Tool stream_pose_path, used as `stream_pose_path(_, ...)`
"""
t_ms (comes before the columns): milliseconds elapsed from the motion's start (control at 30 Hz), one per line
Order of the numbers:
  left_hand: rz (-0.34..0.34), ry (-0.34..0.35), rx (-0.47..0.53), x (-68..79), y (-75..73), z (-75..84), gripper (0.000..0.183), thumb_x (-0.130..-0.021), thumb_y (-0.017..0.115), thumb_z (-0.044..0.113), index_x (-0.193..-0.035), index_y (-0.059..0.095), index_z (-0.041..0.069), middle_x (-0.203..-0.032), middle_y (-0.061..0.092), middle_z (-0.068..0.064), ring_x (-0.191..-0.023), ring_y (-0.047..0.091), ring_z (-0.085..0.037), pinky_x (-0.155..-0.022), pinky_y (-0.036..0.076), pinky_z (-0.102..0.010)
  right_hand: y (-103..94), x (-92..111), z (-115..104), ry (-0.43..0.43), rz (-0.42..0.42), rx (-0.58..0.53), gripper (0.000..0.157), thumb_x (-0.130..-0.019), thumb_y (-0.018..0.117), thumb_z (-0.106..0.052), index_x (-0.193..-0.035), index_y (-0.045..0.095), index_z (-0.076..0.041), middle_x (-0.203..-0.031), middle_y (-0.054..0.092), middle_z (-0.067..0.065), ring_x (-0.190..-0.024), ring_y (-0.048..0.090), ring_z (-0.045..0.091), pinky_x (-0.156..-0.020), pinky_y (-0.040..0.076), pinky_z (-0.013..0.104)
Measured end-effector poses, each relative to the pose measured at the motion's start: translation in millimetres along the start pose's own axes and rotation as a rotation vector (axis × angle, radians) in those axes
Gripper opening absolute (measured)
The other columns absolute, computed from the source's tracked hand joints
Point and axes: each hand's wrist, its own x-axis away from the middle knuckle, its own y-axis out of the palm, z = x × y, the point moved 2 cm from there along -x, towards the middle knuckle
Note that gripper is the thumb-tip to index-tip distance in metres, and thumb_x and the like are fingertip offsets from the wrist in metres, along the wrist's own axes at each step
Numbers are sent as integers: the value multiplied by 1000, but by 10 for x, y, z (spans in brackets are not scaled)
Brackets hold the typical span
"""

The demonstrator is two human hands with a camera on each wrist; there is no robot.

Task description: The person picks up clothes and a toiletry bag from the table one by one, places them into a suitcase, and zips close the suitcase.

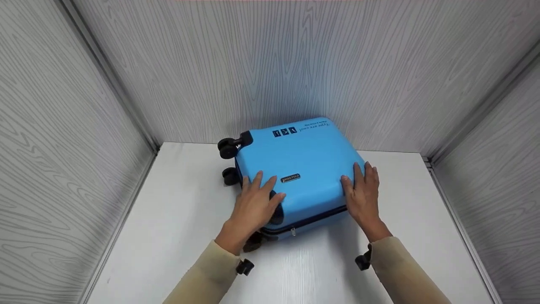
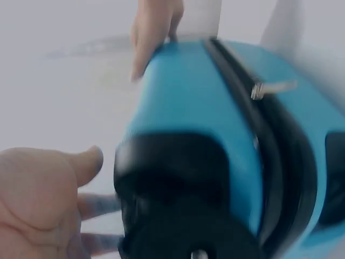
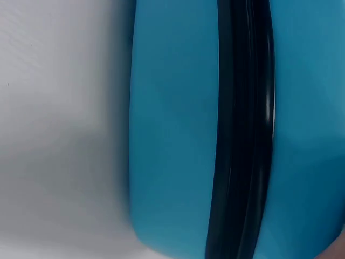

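A blue hard-shell suitcase lies flat on the white surface, its wheels toward the left. My left hand rests on its near left corner beside a black corner guard, fingers spread over the top shell. On the right edge my right hand rests with fingers extended along the shell. The left wrist view shows the black corner guard and a metal zipper pull close up, somewhat blurred. A black zipper band runs along the suitcase side in the right wrist view.
Behind the suitcase stands a grey wood-grain wall, with side panels left and right. Black wheels stick out from its left end. The white surface extends to the left, right and front.
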Motion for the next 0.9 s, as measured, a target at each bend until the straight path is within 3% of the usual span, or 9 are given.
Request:
stream_pose_path(133,-39,13,41,-191,-96,-285,69,-108,50,56,-166,37,20,-177,14,-14,-161,4,-52,-122,23,-73,66,129,-172,-11,6,41,71,-109,54,-43,-162,37,2,-171,16,32,-161,-1,53,-127,6,68)
stream_pose_path(267,-23,46,44,-329,-113,-522,74,-107,49,61,-168,31,22,-178,9,-9,-162,-1,-47,-125,17,-70,156,278,-337,-29,-15,58,78,-106,61,-45,-162,36,2,-170,15,34,-159,-3,56,-125,7,72)
stream_pose_path(367,-25,71,35,-363,-81,-611,78,-108,44,64,-170,25,21,-179,2,-9,-162,-8,-45,-126,13,-69,219,362,-424,-45,-27,59,83,-104,64,-46,-163,34,3,-170,14,35,-158,-4,58,-123,8,75)
stream_pose_path(567,-5,96,1,-356,-22,-598,77,-110,38,62,-171,20,19,-179,0,-11,-162,-9,-47,-125,17,-71,280,394,-434,-61,-3,76,87,-104,61,-54,-164,32,1,-171,13,34,-159,-5,57,-122,9,76)
stream_pose_path(733,16,61,-56,-323,-4,-523,74,-111,38,59,-171,22,19,-178,5,-13,-162,-4,-49,-124,22,-70,281,347,-385,-73,-8,65,84,-105,58,-54,-165,32,-1,-172,13,32,-159,-5,55,-123,7,76)
stream_pose_path(900,22,30,-93,-259,29,-419,73,-111,38,58,-170,22,18,-178,5,-16,-162,-5,-49,-124,20,-71,253,257,-319,-67,-23,33,81,-106,57,-52,-165,32,-2,-172,12,31,-160,-6,54,-124,6,74)
